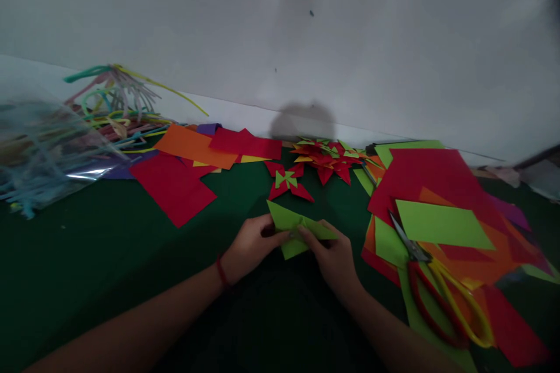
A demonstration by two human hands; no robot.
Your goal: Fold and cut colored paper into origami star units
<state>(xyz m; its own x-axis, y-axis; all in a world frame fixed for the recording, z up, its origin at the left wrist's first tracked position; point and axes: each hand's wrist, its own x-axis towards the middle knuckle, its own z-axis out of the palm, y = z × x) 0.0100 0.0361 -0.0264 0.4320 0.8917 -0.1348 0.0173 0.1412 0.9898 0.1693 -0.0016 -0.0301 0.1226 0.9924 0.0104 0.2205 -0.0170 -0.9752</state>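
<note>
A piece of light green paper point(289, 220) was held between both hands just above the dark green counter point(87, 256), in the middle of the near side. Its long axis ran mostly crosswise, sloping down from a pointed tip at the upper left to another at the right, while a third corner pointed down toward the person; creases gathered at its centre. The fingers of the left hand point(249, 247) were closed on its left part and those of the right hand point(338, 259) on its right part, the thumbs pressing near the middle. On the left, a clear plastic bag point(94, 154) held a tangle of pastel fuzzy stems point(21, 157), with more stems point(131, 93) beyond its right side; whether its mouth was open could not be told. Just beyond the held paper lay a red star shape with a green centre point(286, 179), near a heap of similar shapes point(328, 157). Loose red and orange sheets point(196, 145) lay to the left. At the right, scissors point(420, 256) rested on coloured sheets point(431, 180), blades toward the upper left, red and yellow handles toward the lower right.
</note>
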